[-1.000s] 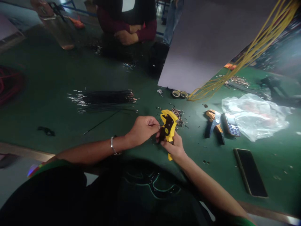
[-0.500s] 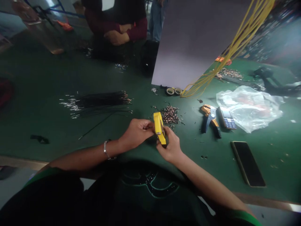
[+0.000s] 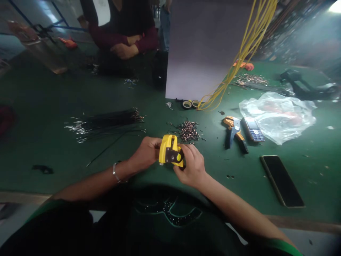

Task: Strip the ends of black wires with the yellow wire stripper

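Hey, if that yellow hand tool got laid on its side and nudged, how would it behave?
The yellow hand tool would probably slide rather than roll, since its body looks blocky and flat-sided. It seems likely to stay stiff, given its hard-looking shell. It may feel head-heavy, as its bulk sits beyond the right hand.

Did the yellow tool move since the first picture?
Yes. Against the scrap pile, the yellow tool shifted left and slightly down in the picture.

No text or number can be read. The characters on the keypad phone [image 3: 254, 129] are too small to be made out, and the round mark [image 3: 179, 156] on the yellow tool [image 3: 169, 151] cannot be deciphered.
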The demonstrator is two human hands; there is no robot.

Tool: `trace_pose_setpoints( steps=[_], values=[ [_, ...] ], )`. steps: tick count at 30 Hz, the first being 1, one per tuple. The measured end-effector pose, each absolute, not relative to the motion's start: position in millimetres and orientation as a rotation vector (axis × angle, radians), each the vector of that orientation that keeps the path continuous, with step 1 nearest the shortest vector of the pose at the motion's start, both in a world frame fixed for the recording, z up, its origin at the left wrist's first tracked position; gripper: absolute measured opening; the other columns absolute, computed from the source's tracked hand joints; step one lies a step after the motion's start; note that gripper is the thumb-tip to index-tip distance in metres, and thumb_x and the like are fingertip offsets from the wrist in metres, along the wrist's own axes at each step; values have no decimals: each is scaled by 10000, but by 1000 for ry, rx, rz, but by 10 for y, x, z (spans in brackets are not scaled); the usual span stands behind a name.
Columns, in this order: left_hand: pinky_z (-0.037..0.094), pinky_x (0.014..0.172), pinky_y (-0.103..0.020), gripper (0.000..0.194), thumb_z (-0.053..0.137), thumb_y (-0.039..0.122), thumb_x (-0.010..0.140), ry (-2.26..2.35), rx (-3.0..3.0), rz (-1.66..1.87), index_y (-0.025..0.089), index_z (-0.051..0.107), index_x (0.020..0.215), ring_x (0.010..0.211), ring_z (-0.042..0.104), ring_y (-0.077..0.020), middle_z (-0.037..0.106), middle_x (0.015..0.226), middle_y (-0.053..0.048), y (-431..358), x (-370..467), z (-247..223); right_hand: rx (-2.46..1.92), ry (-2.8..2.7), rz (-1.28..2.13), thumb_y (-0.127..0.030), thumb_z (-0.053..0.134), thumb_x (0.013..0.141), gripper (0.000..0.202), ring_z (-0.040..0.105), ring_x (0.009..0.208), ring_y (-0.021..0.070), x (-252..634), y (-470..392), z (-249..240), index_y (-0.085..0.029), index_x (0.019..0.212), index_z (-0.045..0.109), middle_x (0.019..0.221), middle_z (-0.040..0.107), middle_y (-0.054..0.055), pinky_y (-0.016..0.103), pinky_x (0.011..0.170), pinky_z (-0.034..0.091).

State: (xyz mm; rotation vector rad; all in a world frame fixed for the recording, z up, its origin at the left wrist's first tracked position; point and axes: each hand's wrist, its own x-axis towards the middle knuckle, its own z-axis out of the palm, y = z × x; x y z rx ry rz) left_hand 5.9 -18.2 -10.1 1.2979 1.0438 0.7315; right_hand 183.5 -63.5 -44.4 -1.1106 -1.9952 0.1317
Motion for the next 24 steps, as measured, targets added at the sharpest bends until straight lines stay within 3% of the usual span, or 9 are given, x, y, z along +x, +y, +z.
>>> trace_pose_setpoints(
  steps=[8, 24],
  values=[
    [381, 449, -154, 223, 786, 277, 608, 1021, 1275, 736, 121, 634, 560, 453, 428, -41, 531, 482, 50, -163, 78, -48, -1152, -2007, 166, -133, 536, 659, 583, 562, 902, 282, 1844, -653, -425, -147, 1229, 418, 1026, 591, 143, 466, 778, 523],
    [461, 564, -218, 186, 785, 246, 593, 1058, 1252, 684, 115, 689, 684, 590, 564, -107, 664, 649, -12, -188, 108, -113, -1271, -1918, 606, -118, 518, 660, 547, 572, 1005, 284, 1818, -704, -562, -194, 1191, 411, 1074, 563, 120, 478, 867, 514]
  ],
)
